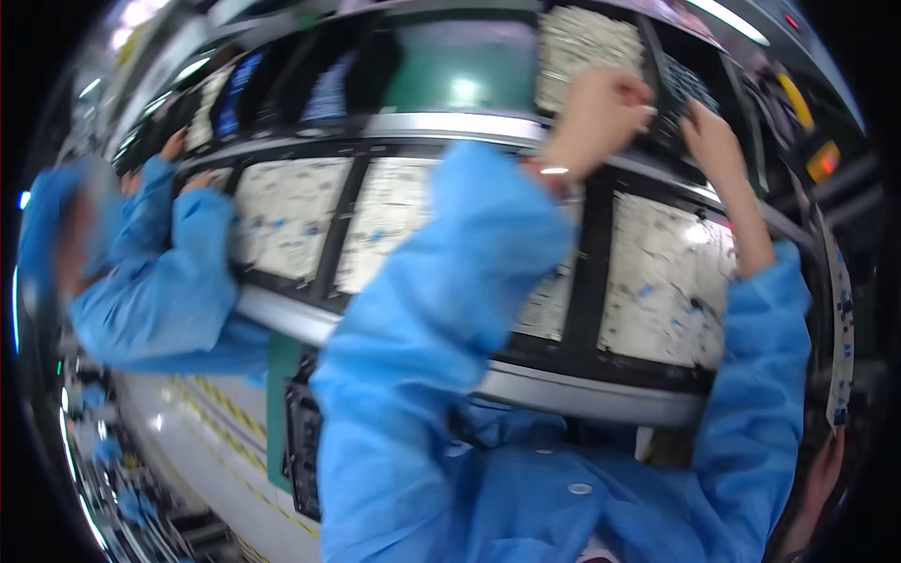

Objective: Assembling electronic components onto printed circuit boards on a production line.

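Observation:
My left hand (601,117) is raised over the rail, in front of a bin of pale cream-coloured small parts (587,42). Its fingers are curled together and blurred, so whatever they may pinch does not show. My right hand (715,145) reaches to a dark bin holding small grey-blue parts (688,83). Its fingertips are smeared and partly lost against the bin. Below the right hand lies a white circuit board (668,281) with small dark and blue components, set in a black frame. My left sleeve partly covers another white circuit board (385,211).
A metal rail (601,394) edges the line in front of me. A co-worker in blue (169,291) reaches over the line at left, near another board (291,211). Blue parts (328,92) sit in a far bin beside a green panel (460,66). Another person's hand (824,479) shows at lower right.

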Available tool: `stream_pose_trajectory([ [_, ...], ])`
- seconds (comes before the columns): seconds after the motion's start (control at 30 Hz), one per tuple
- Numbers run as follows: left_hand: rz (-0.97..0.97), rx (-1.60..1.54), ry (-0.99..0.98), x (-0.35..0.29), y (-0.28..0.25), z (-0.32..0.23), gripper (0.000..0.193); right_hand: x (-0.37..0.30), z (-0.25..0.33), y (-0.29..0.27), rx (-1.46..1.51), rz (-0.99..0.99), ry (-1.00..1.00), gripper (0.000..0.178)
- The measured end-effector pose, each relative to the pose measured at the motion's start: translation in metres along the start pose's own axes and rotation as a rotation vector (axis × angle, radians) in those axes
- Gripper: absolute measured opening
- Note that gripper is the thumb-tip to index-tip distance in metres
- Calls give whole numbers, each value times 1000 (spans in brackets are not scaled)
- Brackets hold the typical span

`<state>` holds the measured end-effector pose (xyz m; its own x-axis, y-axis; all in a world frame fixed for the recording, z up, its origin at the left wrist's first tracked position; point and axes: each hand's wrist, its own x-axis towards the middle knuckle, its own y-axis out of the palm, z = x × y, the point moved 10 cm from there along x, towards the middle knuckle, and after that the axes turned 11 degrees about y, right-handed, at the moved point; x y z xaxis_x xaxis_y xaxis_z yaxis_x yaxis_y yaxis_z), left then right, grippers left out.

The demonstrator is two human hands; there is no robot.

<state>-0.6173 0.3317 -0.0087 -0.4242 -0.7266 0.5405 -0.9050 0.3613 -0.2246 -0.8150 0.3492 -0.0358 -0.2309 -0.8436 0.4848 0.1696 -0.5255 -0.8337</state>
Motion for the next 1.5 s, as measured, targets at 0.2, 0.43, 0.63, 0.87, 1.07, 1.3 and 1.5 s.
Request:
stream_pose_trajectory([
  [0.2,257,-394,-306,-92,18,2,26,-21,30,-22,266,58,-32,17],
  [0.43,333,-672,-468,-134,43,19,22,-132,66,-40,517,545,-52,19],
  [0.63,297,-583,-485,-137,41,25,15,-211,64,-20,505,784,41,12],
  [0.87,179,-700,-540,-143,41,27,23,-220,68,-28,428,579,-109,16],
  [1.07,94,-578,-501,-138,33,28,33,-221,68,-30,442,529,-125,17],
  [1.3,74,-351,-346,-135,30,27,26,-222,69,-32,452,515,-179,17],
  [1.5,154,-291,-324,-133,41,22,28,-223,75,-32,413,528,-263,18],
])
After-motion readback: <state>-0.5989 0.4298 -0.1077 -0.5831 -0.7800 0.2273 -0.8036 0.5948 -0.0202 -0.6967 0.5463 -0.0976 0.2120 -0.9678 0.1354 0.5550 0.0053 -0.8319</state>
